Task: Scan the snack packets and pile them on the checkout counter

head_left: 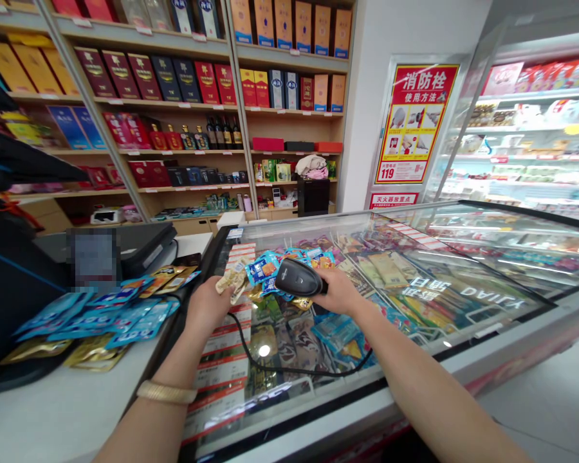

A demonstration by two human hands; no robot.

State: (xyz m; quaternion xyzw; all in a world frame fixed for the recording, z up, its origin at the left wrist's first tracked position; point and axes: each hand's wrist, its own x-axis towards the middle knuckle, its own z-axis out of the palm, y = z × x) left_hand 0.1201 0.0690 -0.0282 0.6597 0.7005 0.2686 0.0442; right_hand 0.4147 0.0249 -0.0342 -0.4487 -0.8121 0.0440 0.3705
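Observation:
My right hand [338, 292] grips a black barcode scanner [298, 278], whose head points left over the freezer's glass lid. A black cable [289, 371] loops from it across the glass. In my left hand [208, 307] a cream and gold snack packet [233, 280] is pinched, just left of the scanner. Several blue snack packets [262, 266] lie on the glass behind and beside the scanner, partly covered by it. A gold packet [301, 303] shows just under the scanner.
On the white counter [19, 418] at left lie blue packets [139, 321] and gold packets [96, 352], near a dark device with a blurred screen [94, 257]. The chest freezer [463, 379] holds packaged goods. Shelves of boxes [188, 80] stand behind; a lit display fridge [535, 128] is at right.

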